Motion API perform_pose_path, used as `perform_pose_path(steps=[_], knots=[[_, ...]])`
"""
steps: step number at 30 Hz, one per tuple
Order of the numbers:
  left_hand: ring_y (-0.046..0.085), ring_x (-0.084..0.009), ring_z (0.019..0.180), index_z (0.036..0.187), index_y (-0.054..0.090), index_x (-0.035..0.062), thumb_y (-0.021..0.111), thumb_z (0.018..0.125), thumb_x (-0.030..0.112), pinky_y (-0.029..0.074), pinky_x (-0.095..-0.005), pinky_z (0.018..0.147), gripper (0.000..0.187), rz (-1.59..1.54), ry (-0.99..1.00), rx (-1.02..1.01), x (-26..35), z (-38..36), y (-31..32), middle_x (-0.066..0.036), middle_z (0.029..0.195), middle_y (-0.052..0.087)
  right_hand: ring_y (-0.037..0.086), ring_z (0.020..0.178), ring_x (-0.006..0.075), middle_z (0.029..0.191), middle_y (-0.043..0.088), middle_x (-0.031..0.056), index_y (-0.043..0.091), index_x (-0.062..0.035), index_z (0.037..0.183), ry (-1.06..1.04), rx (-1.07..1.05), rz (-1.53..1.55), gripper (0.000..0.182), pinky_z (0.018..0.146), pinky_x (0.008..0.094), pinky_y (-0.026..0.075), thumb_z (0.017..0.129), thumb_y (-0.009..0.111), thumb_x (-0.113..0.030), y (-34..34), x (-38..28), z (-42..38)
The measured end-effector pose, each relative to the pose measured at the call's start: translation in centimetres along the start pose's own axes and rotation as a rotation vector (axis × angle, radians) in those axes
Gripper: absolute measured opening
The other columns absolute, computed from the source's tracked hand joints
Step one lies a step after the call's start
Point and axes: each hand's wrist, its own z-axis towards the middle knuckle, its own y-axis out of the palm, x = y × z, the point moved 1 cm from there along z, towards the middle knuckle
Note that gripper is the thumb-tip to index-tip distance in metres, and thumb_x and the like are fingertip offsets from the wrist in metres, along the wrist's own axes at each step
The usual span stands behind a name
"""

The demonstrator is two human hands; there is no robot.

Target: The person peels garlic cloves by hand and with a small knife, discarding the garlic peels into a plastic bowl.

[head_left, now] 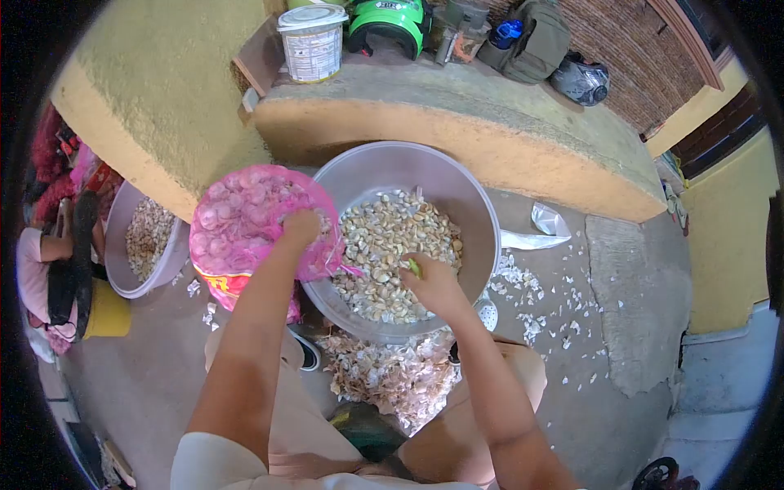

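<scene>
Within tub rim (pixel 400 146), right hand (pixel 436 287) gripping green object (pixel 415 267); left hand (pixel 301 228), grip unclear

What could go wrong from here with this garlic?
The bulging pink mesh bag of garlic bulbs beside the round lilac plastic tub could tip if the left hand tugs it. The small green object in the right hand could drop among the pale garlic cloves. Loose papery peelings near the black, white-soled shoe may slip underfoot.

The left hand (pixel 304 226) reaches forward on a nearly straight arm (pixel 253 351); the right hand (pixel 434 287) curls inward, fingers (pixel 411 279) bent.
</scene>
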Motion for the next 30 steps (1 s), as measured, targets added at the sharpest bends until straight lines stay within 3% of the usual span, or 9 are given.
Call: perform_pose_path(steps=[2, 11, 14, 17, 20, 26, 29, 30], knots=[[0.058, -0.0304, 0.088, 0.091, 0.061, -0.0008, 0.047, 0.073, 0.019, 0.046, -0.0403, 0.074, 0.03, 0.026, -0.063, -0.011, -2.1, 3.1, 2.9, -0.02, 0.097, 0.057, 0.055, 0.075, 0.0383, 0.077, 0.057, 0.0249, 0.053, 0.0015, 0.099, -0.063, 0.007, -0.047, 0.035, 0.068, 0.0419, 0.042, 0.076, 0.051, -0.025, 0.2, 0.4, 0.1], [0.038, -0.0285, 0.111, 0.112, 0.046, 0.0012, 0.046, 0.076, 0.025, 0.035, -0.0401, 0.089, 0.044, 0.411, -0.078, 0.261, -4.5, 9.3, 4.4, -0.018, 0.119, 0.04, 0.056, 0.076, 0.0365, 0.08, 0.057, 0.0236, 0.053, 0.0003, 0.099, 0.063, -0.124, -0.044, 0.032, 0.069, 0.041, 0.043, 0.077, 0.052, -0.023, -0.5, 0.7, 0.6], [0.032, -0.0277, 0.119, 0.119, 0.041, 0.0019, 0.046, 0.077, 0.027, 0.031, -0.04, 0.093, 0.049, 0.396, -0.107, 0.308, -5.8, 11.9, 6.2, -0.018, 0.126, 0.035, 0.056, 0.064, 0.03, 0.068, 0.056, 0.0193, 0.053, 0.0003, 0.101, 0.02, -0.092, -0.05, 0.033, 0.06, 0.0356, 0.041, 0.078, 0.052, -0.022, -0.3, 1.0, 0.7], [0.024, -0.0275, 0.122, 0.123, 0.036, 0.0045, 0.048, 0.076, 0.031, 0.027, -0.0414, 0.096, 0.055, 0.278, -0.147, 0.359, -9.5, 17.4, 10.7, -0.013, 0.132, 0.028, 0.055, 0.074, 0.0369, 0.077, 0.057, 0.0229, 0.053, 0.0001, 0.099, 0.007, -0.105, -0.019, 0.03, 0.067, 0.0409, 0.043, 0.077, 0.052, -0.021, -0.7, 0.3, 0.7], [0.026, -0.0344, 0.12, 0.12, 0.04, 0.0026, 0.046, 0.075, 0.031, 0.016, -0.0435, 0.102, 0.053, 0.304, -0.083, 0.289, -10.3, 19.5, 11.0, -0.017, 0.127, 0.034, 0.055, 0.073, 0.0375, 0.076, 0.057, 0.0233, 0.053, -0.0002, 0.099, 0.063, -0.154, -0.011, 0.03, 0.066, 0.0416, 0.042, 0.078, 0.052, -0.021, -1.0, 0.1, 0.6], [0.039, -0.0324, 0.111, 0.109, 0.051, 0.0051, 0.045, 0.077, 0.026, 0.027, -0.0473, 0.093, 0.039, 0.356, -0.105, 0.206, -5.8, 12.2, 4.0, -0.017, 0.117, 0.045, 0.055, 0.072, 0.0382, 0.073, 0.056, 0.0232, 0.052, -0.0006, 0.098, 0.054, -0.152, -0.021, 0.029, 0.065, 0.0422, 0.042, 0.078, 0.052, -0.021, -0.6, 0.6, 0.8], [0.036, -0.0257, 0.116, 0.116, 0.046, 0.01, 0.055, 0.071, 0.041, 0.028, -0.0436, 0.094, 0.056, 0.544, -0.133, 0.146, -6.1, 13.4, 5.5, -0.011, 0.124, 0.042, 0.054, 0.071, 0.0386, 0.072, 0.056, 0.0232, 0.052, -0.0004, 0.097, 0.043, -0.151, -0.028, 0.028, 0.064, 0.0426, 0.042, 0.078, 0.051, -0.021, -0.3, 0.7, 1.0], [0.04, -0.0266, 0.112, 0.114, 0.048, 0.0095, 0.055, 0.071, 0.041, 0.031, -0.0429, 0.091, 0.054, 0.404, -0.17, 0.19, -6.0, 13.2, 5.3, -0.012, 0.121, 0.044, 0.054, 0.071, 0.0386, 0.072, 0.056, 0.0233, 0.052, -0.0004, 0.097, 0.041, -0.151, -0.027, 0.028, 0.064, 0.0427, 0.042, 0.078, 0.051, -0.021, -0.3, 0.8, 1.1]])
